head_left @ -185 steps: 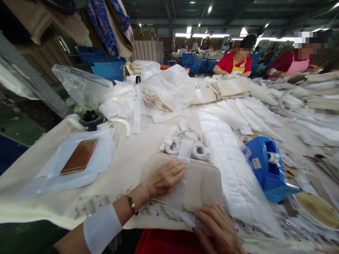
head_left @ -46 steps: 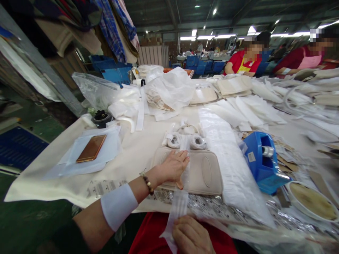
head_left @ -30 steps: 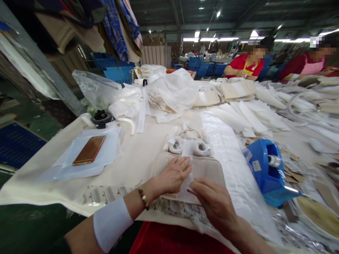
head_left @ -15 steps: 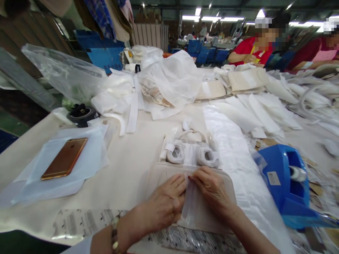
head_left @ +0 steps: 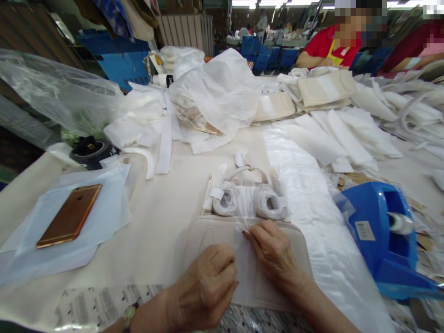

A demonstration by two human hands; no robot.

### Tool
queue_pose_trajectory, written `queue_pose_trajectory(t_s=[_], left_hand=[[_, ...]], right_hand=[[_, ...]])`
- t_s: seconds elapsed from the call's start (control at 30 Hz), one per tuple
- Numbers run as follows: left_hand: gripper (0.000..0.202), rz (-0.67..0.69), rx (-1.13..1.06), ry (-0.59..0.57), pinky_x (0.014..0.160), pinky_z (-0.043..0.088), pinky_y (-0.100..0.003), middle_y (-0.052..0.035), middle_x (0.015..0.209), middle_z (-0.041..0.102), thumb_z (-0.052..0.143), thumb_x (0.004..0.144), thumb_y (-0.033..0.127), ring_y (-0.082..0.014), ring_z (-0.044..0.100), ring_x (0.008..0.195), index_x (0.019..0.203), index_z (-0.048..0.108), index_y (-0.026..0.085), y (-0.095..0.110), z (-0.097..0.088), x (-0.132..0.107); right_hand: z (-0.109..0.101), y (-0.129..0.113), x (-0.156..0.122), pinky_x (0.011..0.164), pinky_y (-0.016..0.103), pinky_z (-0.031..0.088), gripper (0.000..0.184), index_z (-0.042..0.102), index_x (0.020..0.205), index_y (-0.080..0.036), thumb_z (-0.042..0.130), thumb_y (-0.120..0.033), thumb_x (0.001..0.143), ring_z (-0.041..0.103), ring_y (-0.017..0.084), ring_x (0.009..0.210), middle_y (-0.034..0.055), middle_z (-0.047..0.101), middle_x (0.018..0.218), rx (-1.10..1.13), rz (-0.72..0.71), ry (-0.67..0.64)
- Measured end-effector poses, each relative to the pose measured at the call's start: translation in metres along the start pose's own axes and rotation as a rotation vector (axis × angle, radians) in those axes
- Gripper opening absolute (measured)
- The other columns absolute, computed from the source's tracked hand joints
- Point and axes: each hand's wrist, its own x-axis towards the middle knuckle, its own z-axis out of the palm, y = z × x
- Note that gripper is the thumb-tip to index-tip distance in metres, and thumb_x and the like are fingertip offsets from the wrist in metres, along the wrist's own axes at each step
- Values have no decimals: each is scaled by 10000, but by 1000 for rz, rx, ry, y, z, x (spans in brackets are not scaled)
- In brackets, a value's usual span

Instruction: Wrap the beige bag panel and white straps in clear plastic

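A pale beige handbag (head_left: 298, 245) lies flat before me. A translucent white strip (head_left: 246, 277) runs down the middle of its flap. With fingers drawn together, my right hand (head_left: 274, 249) grips this strip near the flap's upper edge. My left hand (head_left: 210, 284) is closed over the lower left of the flap, its fingertips curled beside the strip; what they hold is hidden. Just above the flap sit two wrapped coils, a left coil (head_left: 227, 202) and a right coil (head_left: 268, 203), with a beige handle (head_left: 248, 173) behind them.
On the left, a phone (head_left: 69, 215) lies on pale sheets, near a black tape roll (head_left: 92, 152). Plastic film (head_left: 222, 88) and beige pieces (head_left: 326, 88) are heaped behind. A blue tape dispenser (head_left: 374, 231) stands right, beyond white padded wrap (head_left: 308, 199). A person in red is across.
My left hand has pulled back toward me and left, going from flattened fingers to curled ones. My right hand stays near the top of the strip. The whole view has shifted slightly.
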Motion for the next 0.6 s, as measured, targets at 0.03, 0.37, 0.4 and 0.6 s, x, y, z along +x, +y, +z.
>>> queue_pose_trajectory(t_s=[0.03, 0.37, 0.4, 0.6], left_hand=[[171, 37, 84, -13, 915, 476, -334, -118, 965, 623, 452, 843, 93, -205, 556, 998, 925, 603, 84, 1, 2, 0], [467, 60, 486, -151, 1066, 306, -451, -150, 1343, 500, 433, 922, 324, -278, 388, 1292, 1297, 440, 46, 0, 20, -4], [458, 56, 487, -156, 1062, 310, -454, -149, 1345, 499, 433, 923, 319, -276, 394, 1288, 1294, 444, 51, 0, 20, -4], [405, 82, 490, -97, 1051, 319, -434, -134, 1320, 529, 443, 916, 289, -257, 424, 1269, 1258, 487, 78, 1, 17, -3]], right_hand=[[0, 0, 0, 572, 235, 347, 340, 515, 606, -177, 434, -186, 937, 458, 135, 604, 10, 498, 612, -2, -5, 8], [3, -4, 1, 596, 247, 404, 268, 531, 665, -185, 432, -158, 913, 505, 148, 643, 27, 537, 665, 13, 42, 8], [-3, -6, 1, 602, 246, 426, 212, 560, 739, -177, 438, -172, 913, 523, 147, 653, 32, 557, 700, 58, 65, 30], [-91, 14, -32, 752, 333, 484, 238, 603, 1051, -178, 598, -299, 846, 594, 187, 805, 79, 623, 945, -142, 264, 464]])
